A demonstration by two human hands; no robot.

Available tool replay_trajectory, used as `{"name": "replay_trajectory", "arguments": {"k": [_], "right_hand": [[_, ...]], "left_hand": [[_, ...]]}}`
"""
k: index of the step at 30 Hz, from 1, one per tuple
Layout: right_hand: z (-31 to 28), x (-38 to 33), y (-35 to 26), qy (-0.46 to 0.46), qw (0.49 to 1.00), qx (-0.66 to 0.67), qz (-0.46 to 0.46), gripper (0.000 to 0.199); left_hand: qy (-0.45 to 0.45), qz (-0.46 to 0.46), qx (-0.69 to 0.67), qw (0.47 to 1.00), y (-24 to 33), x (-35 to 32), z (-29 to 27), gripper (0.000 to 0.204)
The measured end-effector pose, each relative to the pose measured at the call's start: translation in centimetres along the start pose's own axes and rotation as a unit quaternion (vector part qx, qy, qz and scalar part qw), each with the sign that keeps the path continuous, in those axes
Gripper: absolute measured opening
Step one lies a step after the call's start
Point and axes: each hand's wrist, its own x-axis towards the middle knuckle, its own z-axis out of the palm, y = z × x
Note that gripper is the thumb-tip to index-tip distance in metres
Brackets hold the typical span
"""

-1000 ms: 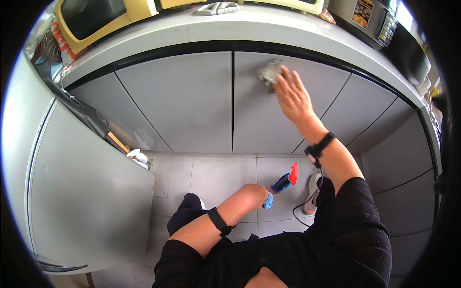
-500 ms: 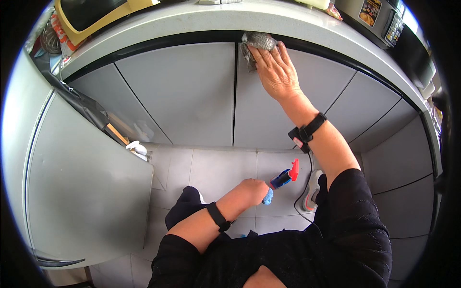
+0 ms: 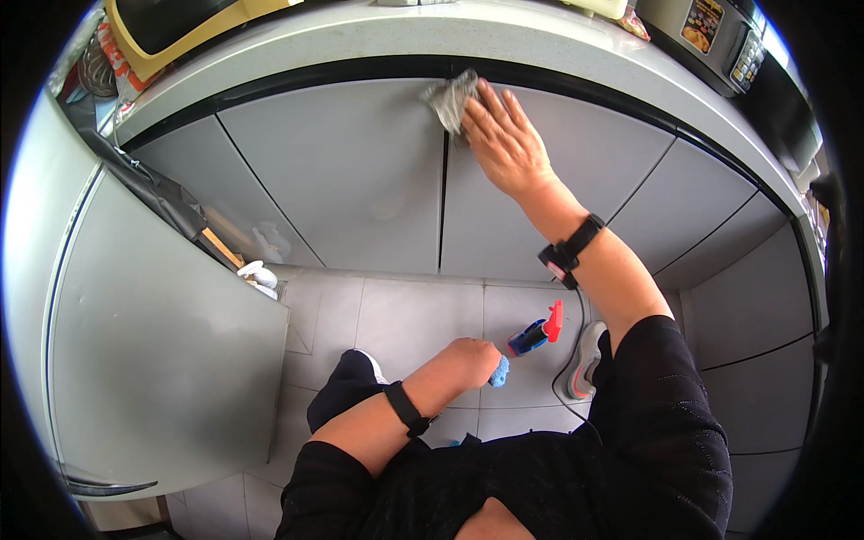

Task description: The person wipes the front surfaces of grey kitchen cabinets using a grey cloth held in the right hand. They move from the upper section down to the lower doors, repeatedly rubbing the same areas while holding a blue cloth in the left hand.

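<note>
Right hand [image 3: 506,139] flat, fingers spread, pinning a limp grey cloth [image 3: 452,97] to the cabinet door top edge: light, soft, likely bunches, so palm it; left hand [image 3: 475,360] grip closed on spray bottle [image 3: 533,334].

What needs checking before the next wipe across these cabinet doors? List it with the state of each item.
1. Grey cloth under the right hand: ok, the fingers press it flat to the top edge of the grey cabinet door.
2. Cloth spread out: not ok, it is bunched ahead of the fingertips.
3. Left hand free: not ok, it is closed on a blue spray bottle with a red trigger.
4. Spray nozzle direction: cannot tell.
5. Door surface wet or dry: cannot tell.
6. Footing: ok, both shoes rest on the tiled floor.
</note>
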Motion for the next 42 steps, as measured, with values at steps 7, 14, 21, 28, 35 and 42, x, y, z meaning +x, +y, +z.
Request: {"name": "replay_trajectory", "arguments": {"k": [7, 14, 21, 28, 35, 42], "right_hand": [[-0.3, -5.3, -2.6, -0.070, 0.997, 0.021, -0.022, 0.045], [-2.7, -7.9, 4.3, -0.115, 0.978, -0.063, 0.163, 0.042], [-2.4, -2.9, 2.1, -0.082, 0.985, 0.041, 0.149, 0.045], [-2.1, -2.1, 2.0, -0.013, 0.997, -0.044, 0.067, 0.051], [-6.6, -11.6, 9.8, -0.082, 0.943, -0.103, 0.305, 0.053], [-3.5, -6.1, 4.6, -0.143, 0.953, -0.059, 0.260, 0.052]], "left_hand": [[-0.048, -0.021, 0.029, 0.998, 0.5, 0.4, -0.8, 0.016], [-0.081, -0.031, 0.043, 0.995, 1.2, 0.0, -1.2, 0.014], [-0.059, -0.021, 0.082, 0.995, 0.3, 0.7, 0.0, 0.007], [-0.020, 0.016, 0.087, 0.996, -0.3, 1.3, 0.1, 0.008], [-0.077, -0.058, 0.130, 0.987, 1.1, 1.1, -0.3, 0.015], [-0.137, -0.062, 0.154, 0.977, 0.7, 1.5, 0.0, 0.015]]}}
